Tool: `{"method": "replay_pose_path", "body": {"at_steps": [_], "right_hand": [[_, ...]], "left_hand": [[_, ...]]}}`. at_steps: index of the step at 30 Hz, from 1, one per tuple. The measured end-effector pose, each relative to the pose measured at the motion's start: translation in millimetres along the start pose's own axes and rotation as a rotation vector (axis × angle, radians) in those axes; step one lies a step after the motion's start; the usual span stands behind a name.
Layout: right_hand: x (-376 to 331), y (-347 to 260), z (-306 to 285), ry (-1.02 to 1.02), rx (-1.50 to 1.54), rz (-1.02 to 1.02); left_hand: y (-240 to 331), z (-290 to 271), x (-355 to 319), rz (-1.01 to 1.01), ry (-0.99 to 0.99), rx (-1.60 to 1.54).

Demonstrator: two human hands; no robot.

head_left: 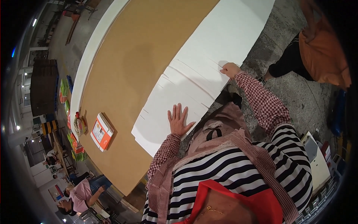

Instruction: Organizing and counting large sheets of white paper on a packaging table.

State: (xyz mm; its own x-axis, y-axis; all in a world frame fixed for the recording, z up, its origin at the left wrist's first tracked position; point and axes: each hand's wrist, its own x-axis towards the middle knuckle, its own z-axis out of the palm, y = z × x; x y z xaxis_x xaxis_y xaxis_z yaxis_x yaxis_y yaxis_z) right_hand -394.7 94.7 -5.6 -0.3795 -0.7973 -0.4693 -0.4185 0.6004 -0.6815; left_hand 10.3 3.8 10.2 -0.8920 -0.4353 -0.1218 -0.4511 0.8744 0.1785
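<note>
A long white cardboard sheet (167, 100) with slits and crease lines lies along the near side of a brown tabletop. My left hand (179, 120) rests flat on its near part, fingers spread, holding nothing. Farther up, at the sheet's right edge, my right hand (230, 70) is closed with its fingers curled against the white surface. Whatever those fingers may hold is hidden. A raised fold (190, 79) crosses the sheet between the two hands.
An orange-and-white box (101, 132) sits on the brown tabletop (130, 71), beside a roll of tape (79, 124). A person in orange (324, 52) stands at the right. Another person in pink (82, 194) is at the lower left. Stacked dark boards (44, 87) stand beyond the table.
</note>
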Motion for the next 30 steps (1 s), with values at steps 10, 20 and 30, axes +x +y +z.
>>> {"method": "replay_pose_path", "body": {"at_steps": [10, 20, 30], "right_hand": [[-23.2, -11.4, 6.8, 0.250, -0.286, 0.005], [-36.2, -5.9, 13.7, 0.270, 0.014, 0.102], [-19.6, -0.7, -1.3, 0.160, 0.225, -0.003]], "left_hand": [[-3.2, 1.8, -3.5, 0.002, 0.014, -0.009], [1.5, 1.0, -0.3, 0.004, 0.018, 0.002], [0.8, -1.2, -2.7, -0.011, 0.002, -0.011]]}}
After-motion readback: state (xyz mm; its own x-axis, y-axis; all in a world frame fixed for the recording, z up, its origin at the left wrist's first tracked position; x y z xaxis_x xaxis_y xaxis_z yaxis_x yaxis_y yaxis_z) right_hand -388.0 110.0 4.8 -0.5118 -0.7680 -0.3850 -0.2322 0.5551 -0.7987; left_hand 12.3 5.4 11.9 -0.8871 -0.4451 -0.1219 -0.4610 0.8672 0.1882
